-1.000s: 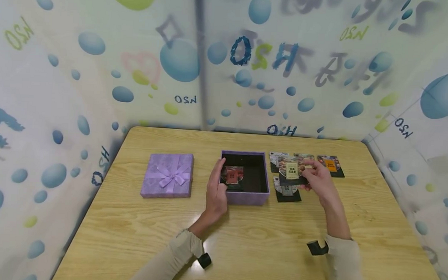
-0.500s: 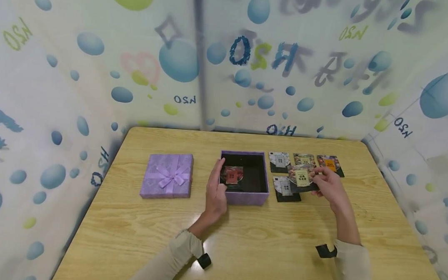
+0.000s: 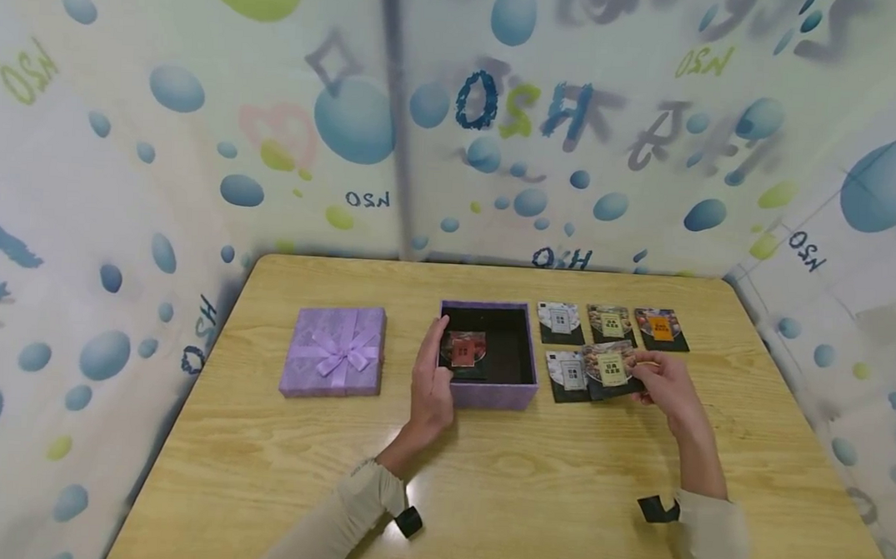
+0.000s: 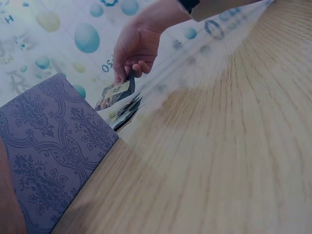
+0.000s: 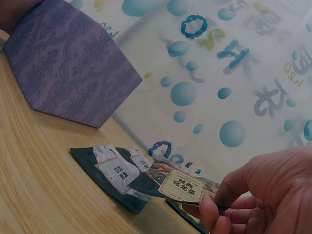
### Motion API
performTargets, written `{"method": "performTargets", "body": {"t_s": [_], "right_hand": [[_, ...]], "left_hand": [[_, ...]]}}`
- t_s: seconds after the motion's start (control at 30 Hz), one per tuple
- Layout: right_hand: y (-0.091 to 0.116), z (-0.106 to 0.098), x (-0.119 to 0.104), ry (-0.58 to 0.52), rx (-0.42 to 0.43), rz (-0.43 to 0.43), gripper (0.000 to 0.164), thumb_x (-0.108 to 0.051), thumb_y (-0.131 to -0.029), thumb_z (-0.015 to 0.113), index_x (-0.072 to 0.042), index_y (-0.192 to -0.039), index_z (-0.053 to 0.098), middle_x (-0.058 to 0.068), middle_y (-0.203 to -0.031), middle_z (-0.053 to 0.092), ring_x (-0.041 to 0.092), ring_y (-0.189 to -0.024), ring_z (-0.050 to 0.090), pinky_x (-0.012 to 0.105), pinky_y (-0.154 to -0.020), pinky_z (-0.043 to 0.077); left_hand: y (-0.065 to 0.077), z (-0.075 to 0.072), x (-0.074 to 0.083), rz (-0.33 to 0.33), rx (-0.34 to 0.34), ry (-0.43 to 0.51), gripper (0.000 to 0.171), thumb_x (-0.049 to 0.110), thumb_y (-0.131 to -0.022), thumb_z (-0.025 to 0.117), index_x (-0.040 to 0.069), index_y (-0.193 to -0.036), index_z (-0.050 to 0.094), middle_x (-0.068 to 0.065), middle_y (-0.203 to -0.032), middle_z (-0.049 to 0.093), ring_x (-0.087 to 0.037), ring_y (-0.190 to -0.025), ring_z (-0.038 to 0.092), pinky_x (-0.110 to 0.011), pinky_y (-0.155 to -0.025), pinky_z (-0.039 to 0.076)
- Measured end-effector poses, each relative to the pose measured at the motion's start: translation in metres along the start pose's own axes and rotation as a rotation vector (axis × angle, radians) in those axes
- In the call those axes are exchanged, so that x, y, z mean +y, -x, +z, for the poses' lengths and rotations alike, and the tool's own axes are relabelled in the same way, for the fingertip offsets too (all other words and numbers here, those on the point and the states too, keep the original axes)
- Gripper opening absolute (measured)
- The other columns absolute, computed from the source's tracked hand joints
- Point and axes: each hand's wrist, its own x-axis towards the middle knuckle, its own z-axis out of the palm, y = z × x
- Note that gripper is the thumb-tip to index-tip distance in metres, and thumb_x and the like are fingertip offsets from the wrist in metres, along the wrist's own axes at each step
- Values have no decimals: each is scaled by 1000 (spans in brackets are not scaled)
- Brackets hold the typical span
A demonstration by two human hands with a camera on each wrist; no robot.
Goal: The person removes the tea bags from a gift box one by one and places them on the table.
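Note:
My right hand point(image 3: 672, 389) pinches the right edge of a tea sachet point(image 3: 608, 368) with a cream label, tilted just above the table. The sachet's left edge overlaps a white-labelled tea sachet point(image 3: 566, 375) lying flat; in the right wrist view the label on the held sachet point(image 5: 181, 186) faces up. My left hand point(image 3: 432, 387) rests against the left wall of an open purple box point(image 3: 491, 396), its fingers fairly straight and the thumb at the front corner. Inside the black interior, a red-labelled tea sachet point(image 3: 466, 349) lies on the left side.
A back row holds a white-labelled sachet point(image 3: 560, 322), a cream-labelled sachet point(image 3: 610, 322) and an orange-labelled sachet point(image 3: 660, 328). The purple lid point(image 3: 334, 351) with its ribbon bow lies left of the box. All stand on a wooden table point(image 3: 499, 482) before a patterned wall.
My right hand has carried the cream-labelled sachet right, then toward me and down, from over the back row to beside the front white-labelled one. The left hand and box have stayed put.

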Motion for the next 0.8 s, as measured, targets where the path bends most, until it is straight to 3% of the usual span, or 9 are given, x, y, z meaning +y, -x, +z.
{"method": "performTargets", "body": {"t_s": [0.23,0.47,0.57,0.8], "right_hand": [[-1,-4,9,14,50,22,45,-13,-110,42,15,-146,44,37,-136,56,11,-65,67,29,-63,57],[0,-9,16,21,101,114,46,-16,-110,45,17,-142,45,24,-123,62,9,-62,64,28,-62,57],[0,-11,19,40,102,121,47,-18,-110,45,18,-140,46,26,-122,60,10,-62,65,28,-61,56],[2,-13,18,217,106,125,49,-21,-109,47,20,-134,52,25,-111,59,18,-78,55,31,-65,48]], "left_hand": [[0,-1,-1,4,1,5,79,-3,-85,29,13,-162,40,-10,-168,35,-28,-156,28,-56,-121,27],[0,-1,0,12,4,6,79,-5,-84,30,11,-161,40,-10,-168,35,-30,-156,29,-56,-120,28],[0,-1,1,12,2,8,79,-5,-85,30,11,-162,39,-9,-168,35,-30,-156,29,-56,-121,28],[0,-1,-1,12,4,0,79,-5,-84,29,10,-162,39,-10,-168,35,-29,-156,29,-57,-120,28]]}}
